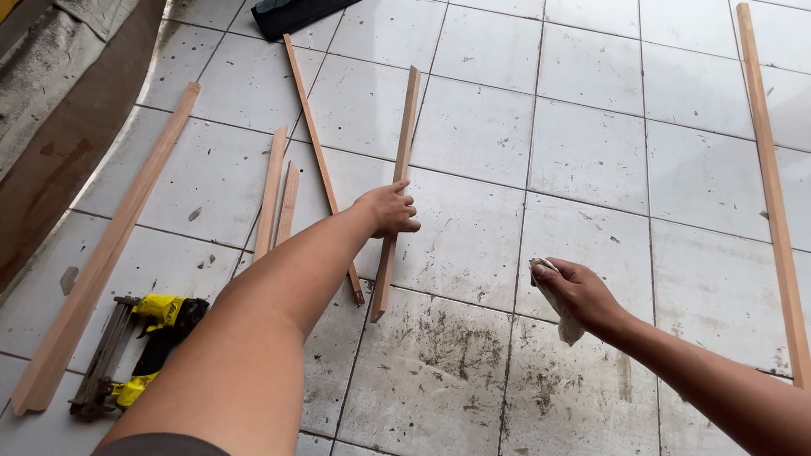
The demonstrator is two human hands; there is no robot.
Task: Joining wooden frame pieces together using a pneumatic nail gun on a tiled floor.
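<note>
My left hand (pixel 389 208) reaches forward and grips a narrow wooden strip (pixel 402 142) near its middle; the strip lies on the white tiled floor, running away from me. A thinner long strip (pixel 311 127) crosses just left of it. My right hand (pixel 578 291) hovers low over the tiles at the right, fingers closed on a crumpled, dirty pale rag (pixel 561 314) that hangs below the palm.
Two short wooden strips (pixel 277 196) lie left of my arm. A long thick batten (pixel 110 245) runs along the left, another (pixel 773 190) along the right edge. A yellow and black nail gun (pixel 139 350) lies at lower left. A dark object (pixel 291 15) is at the top.
</note>
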